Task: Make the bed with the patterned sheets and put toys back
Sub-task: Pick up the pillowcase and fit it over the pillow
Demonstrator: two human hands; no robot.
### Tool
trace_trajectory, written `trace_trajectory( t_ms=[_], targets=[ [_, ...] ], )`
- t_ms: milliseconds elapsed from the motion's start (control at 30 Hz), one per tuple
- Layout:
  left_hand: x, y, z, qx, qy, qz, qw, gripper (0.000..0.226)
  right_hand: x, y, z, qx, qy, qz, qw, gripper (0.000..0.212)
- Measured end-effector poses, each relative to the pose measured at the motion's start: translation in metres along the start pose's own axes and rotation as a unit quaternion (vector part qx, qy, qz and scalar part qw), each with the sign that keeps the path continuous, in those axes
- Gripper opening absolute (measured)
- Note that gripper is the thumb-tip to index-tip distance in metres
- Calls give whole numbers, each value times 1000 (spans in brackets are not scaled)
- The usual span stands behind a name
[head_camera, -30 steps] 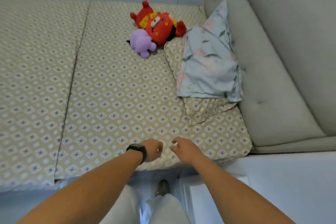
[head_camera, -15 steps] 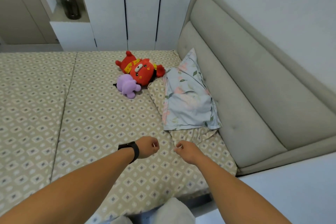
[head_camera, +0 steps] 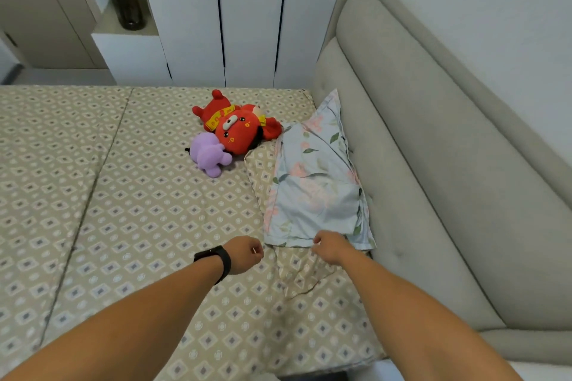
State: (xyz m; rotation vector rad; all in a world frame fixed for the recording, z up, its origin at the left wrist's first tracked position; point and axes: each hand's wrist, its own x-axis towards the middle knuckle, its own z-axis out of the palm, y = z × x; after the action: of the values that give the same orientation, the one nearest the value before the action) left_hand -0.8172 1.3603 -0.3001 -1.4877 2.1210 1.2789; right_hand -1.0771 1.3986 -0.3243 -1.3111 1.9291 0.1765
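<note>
**Both hands reach over the patterned bed**

A beige sheet printed with small diamonds (head_camera: 148, 201) lies flat across the mattress. The left hand (head_camera: 244, 254), a black wristband (head_camera: 216, 260) behind it, hovers over the sheet with its fingers curled on nothing. The right hand (head_camera: 331, 247) is at the near edge of a pale blue floral pillow (head_camera: 312, 189); I cannot tell whether it grips it. A red plush toy (head_camera: 238, 130) and a small purple plush toy (head_camera: 209, 155) lie touching beside the pillow, which rests against the grey padded headboard (head_camera: 418, 148).

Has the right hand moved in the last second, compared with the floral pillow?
Yes. The right hand has moved forward along the patterned sheet, from the near edge of the bed to the near edge of the floral pillow.
</note>
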Motion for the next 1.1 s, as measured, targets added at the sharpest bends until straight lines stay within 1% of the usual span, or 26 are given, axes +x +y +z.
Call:
trace_trajectory(
  t_ms=[67, 133, 267, 400, 500, 667, 767, 900, 1033, 1100],
  targets=[
    [26, 25, -7, -8, 12, -2, 1000, 20, 35, 13, -25, 1, 17, -11, 1000, 35],
    [41, 46, -14, -3, 26, 12, 1000, 20, 58, 20, -40, -6, 27, -23, 999, 34],
    [84, 91, -30, -4, 34, 43, 999, 21, 110, 38, -63, -17, 17, -28, 999, 33],
    [116, 103, -44, -4, 44, 49, 998, 22, 151, 42, -70, -40, 13, -41, 998, 34],
    [139, 90, -51, -19, 46, 20, 999, 20, 179, 40, -72, -56, 3, -50, 997, 35],
    [161, 64, -60, -13, 41, -27, 999, 20, 222, 45, -71, -96, -11, -51, 994, 44],
    [160, 47, -65, -20, 35, -56, 998, 20, 246, 45, -69, -126, -3, -44, 991, 51],
    [163, 22, -67, -33, 29, -95, 995, 20, 273, 44, -67, -135, 2, -34, 990, 56],
    [165, 3, -61, -63, 37, -119, 990, 20, 303, 41, -68, -168, -10, -27, 985, 57],
    [163, -2, -56, -71, 33, -129, 989, 21, 316, 38, -72, -164, 4, -17, 986, 62]
  ],
)
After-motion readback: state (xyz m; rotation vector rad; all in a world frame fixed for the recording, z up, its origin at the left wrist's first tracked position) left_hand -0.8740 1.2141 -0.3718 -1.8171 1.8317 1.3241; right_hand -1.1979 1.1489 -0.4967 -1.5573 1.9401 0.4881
